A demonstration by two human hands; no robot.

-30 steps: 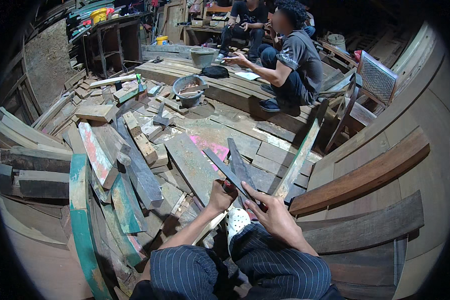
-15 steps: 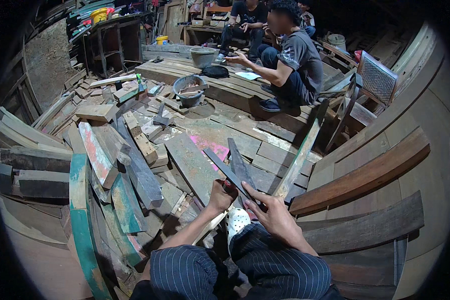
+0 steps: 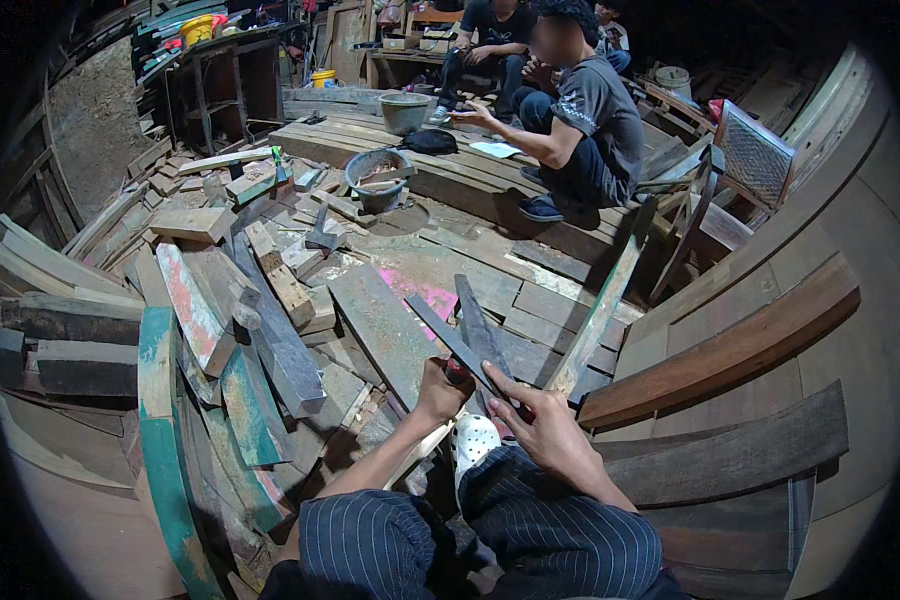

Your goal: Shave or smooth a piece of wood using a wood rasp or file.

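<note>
My left hand (image 3: pixel 441 391) is closed around a red-and-black handle (image 3: pixel 456 371), beside a long flat grey strip (image 3: pixel 440 325) that slants away toward the far left. Whether handle and strip are one piece, I cannot tell. At the strip's near end, my right hand (image 3: pixel 555 430) pinches it between its fingers. Just beyond lies a second dark narrow board (image 3: pixel 478 325), partly under the strip. A white clog with holes (image 3: pixel 476 442) on my foot shows below my hands.
Loose timber lies at the left, including a green-painted curved plank (image 3: pixel 165 460). A wide board (image 3: pixel 375 330), a hammer-like tool (image 3: pixel 323 232) and a grey bucket (image 3: pixel 378 185) are farther off. A person (image 3: pixel 595 130) squats on the raised planks. Curved wooden ribs (image 3: pixel 730 340) line the right wall.
Both my hands and the grey strip stay almost where they were. In the background, a hand behind the squatting person shows more clearly now.
</note>
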